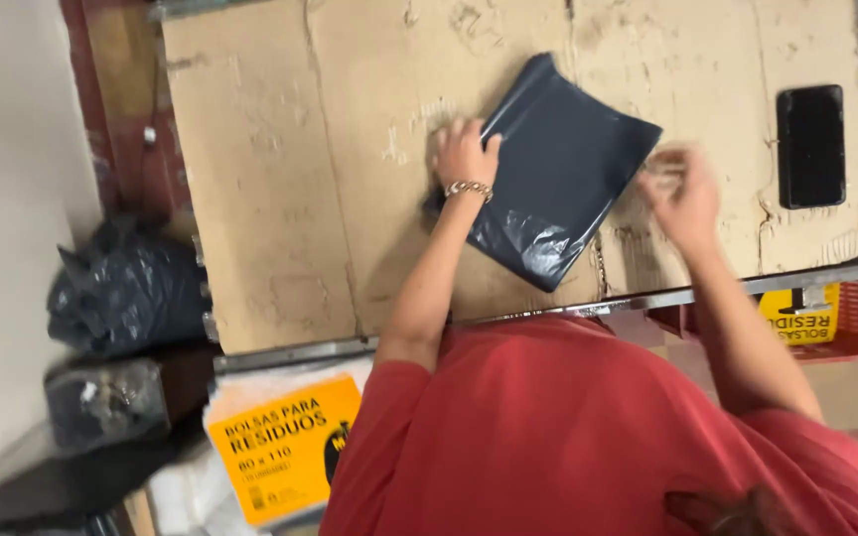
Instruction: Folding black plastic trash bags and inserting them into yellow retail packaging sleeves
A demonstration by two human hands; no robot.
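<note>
The left hand (464, 151) lies flat on the dark grey plastic mailer bag (558, 169), with the fingers bent a little over the bag's left edge. It does not close around anything; it presses the bag down onto the cardboard sheet (280, 179) that covers the table, I think so that the slippery plastic stays in place. A chain bracelet (469, 188) sits on this wrist, just below the pressing palm.

The bag lies turned at an angle, one corner pointing away from the person and the shiny crumpled end toward the body. It stretches from under the left hand to the right, almost to the right hand (682, 194).

The right hand is blurred. It hangs just beside the bag's right corner, fingers partly curled, maybe pinching something small and pale, but I cannot tell if it really holds anything, or if it touches the bag.

Further right of that hand, well apart, a black phone (810, 146) rests flat on the cardboard. Below the table edge, to the left of the left arm, there is a pack with a yellow label (285, 447), and black filled bags (126, 293) stand beside the wall.
</note>
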